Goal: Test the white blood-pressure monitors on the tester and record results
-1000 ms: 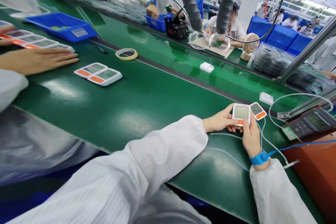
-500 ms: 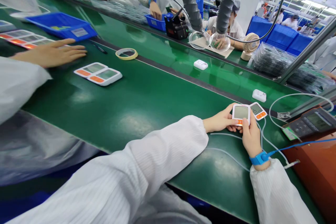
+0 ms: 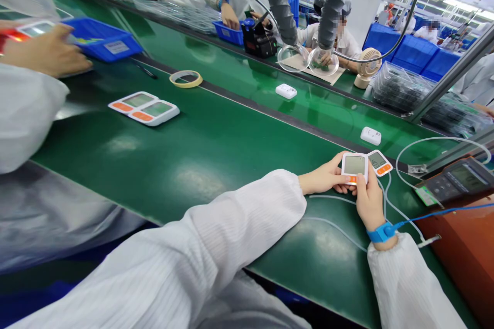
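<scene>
Between my two hands is a small white LCD device [image 3: 354, 164] with orange buttons, its screen facing me. My left hand [image 3: 332, 175] grips it from the left and below. On the other side my right hand [image 3: 366, 195] holds it, the thumb over the orange buttons; a blue wrist strap [image 3: 381, 232] circles that wrist. Just behind lies a second white LCD device [image 3: 380, 163], tilted, with digits on its screen. Thin pale tubes [image 3: 401, 214] run beside my right hand. Two more LCD devices [image 3: 154, 108] lie side by side on the green bench, left of my arm.
A meter [image 3: 459, 180] sits on an orange box [image 3: 455, 247] at the right. White socket-like blocks [image 3: 371, 135] are on the green belt beyond the bench. A tape roll [image 3: 186, 79], a blue tray [image 3: 104, 41] and a co-worker's hand [image 3: 50, 51] are at left.
The white blocks on the belt have shifted left. The co-worker's hand at left has moved back and now holds an orange-and-white device. My hands and their device stay in place.
</scene>
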`<act>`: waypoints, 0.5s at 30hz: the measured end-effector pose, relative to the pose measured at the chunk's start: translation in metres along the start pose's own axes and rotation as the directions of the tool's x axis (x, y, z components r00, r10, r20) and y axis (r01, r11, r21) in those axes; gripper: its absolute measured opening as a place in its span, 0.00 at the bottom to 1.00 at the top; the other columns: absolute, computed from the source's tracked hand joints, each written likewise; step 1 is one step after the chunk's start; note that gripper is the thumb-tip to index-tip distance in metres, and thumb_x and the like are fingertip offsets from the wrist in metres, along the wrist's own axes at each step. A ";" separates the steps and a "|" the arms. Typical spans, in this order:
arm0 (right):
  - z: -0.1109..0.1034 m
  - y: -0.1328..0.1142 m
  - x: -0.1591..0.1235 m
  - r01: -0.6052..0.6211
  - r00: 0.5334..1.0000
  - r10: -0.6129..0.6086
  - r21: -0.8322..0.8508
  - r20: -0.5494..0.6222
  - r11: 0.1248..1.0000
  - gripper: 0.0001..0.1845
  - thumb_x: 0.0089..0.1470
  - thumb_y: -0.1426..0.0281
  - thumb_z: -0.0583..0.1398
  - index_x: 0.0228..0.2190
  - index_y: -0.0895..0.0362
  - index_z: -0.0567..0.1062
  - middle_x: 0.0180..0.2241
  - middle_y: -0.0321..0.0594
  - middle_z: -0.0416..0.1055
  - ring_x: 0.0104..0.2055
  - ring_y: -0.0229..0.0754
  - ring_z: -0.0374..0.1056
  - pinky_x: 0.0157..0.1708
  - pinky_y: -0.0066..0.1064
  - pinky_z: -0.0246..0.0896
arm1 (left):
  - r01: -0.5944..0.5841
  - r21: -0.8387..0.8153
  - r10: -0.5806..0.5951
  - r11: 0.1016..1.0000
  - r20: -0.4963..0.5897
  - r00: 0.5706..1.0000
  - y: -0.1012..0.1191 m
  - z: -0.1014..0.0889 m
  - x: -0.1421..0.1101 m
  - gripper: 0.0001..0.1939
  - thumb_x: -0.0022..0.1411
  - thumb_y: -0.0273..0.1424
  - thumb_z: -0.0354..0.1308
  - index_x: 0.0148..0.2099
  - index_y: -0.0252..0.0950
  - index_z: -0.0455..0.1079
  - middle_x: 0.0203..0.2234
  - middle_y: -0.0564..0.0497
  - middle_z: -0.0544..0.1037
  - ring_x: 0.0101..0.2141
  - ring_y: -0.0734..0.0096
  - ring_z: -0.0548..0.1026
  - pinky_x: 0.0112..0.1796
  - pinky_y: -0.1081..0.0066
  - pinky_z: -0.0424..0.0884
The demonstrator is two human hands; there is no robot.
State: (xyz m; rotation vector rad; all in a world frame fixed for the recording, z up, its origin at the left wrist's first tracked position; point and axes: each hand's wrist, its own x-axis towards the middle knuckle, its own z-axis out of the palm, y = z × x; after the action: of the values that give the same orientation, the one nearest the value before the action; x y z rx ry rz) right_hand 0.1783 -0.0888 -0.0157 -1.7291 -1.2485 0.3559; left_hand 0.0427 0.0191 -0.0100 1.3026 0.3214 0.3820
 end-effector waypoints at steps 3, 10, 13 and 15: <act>0.000 0.000 0.000 -0.012 1.000 0.012 -0.005 -0.001 1.000 0.33 0.64 0.56 0.50 0.65 0.58 0.59 0.32 0.41 0.76 0.25 0.43 0.70 0.28 0.33 0.67 | 0.000 -0.002 0.000 1.000 -0.002 1.000 0.000 0.000 0.000 0.45 0.58 0.43 0.65 0.68 0.40 0.45 0.30 0.50 0.78 0.28 0.72 0.77 0.31 0.73 0.70; 0.000 0.001 0.000 -0.007 1.000 0.007 0.000 -0.002 1.000 0.33 0.64 0.56 0.50 0.65 0.59 0.59 0.31 0.41 0.76 0.26 0.44 0.71 0.29 0.32 0.68 | 0.005 -0.005 -0.005 1.000 0.002 1.000 0.000 -0.001 0.001 0.44 0.58 0.41 0.65 0.68 0.40 0.44 0.29 0.49 0.78 0.28 0.71 0.77 0.31 0.72 0.70; 0.000 0.001 0.001 -0.007 1.000 0.007 -0.004 0.000 1.000 0.33 0.64 0.56 0.50 0.64 0.58 0.59 0.32 0.41 0.76 0.26 0.43 0.71 0.29 0.32 0.68 | 0.002 0.002 -0.002 1.000 0.003 1.000 -0.001 -0.001 0.001 0.44 0.58 0.41 0.65 0.68 0.40 0.44 0.29 0.50 0.78 0.28 0.72 0.77 0.32 0.71 0.71; -0.001 0.000 0.001 -0.012 1.000 0.012 -0.004 0.010 1.000 0.33 0.64 0.56 0.50 0.65 0.58 0.59 0.33 0.42 0.76 0.27 0.43 0.71 0.30 0.31 0.68 | 0.000 0.004 0.000 1.000 0.006 1.000 -0.001 -0.002 0.001 0.44 0.59 0.41 0.65 0.68 0.40 0.44 0.29 0.50 0.78 0.28 0.71 0.77 0.32 0.71 0.71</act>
State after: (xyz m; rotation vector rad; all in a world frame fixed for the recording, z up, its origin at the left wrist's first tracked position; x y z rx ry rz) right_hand 0.1788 -0.0886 -0.0150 -1.7407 -1.2477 0.3691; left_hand 0.0434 0.0211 -0.0118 1.3078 0.3174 0.3776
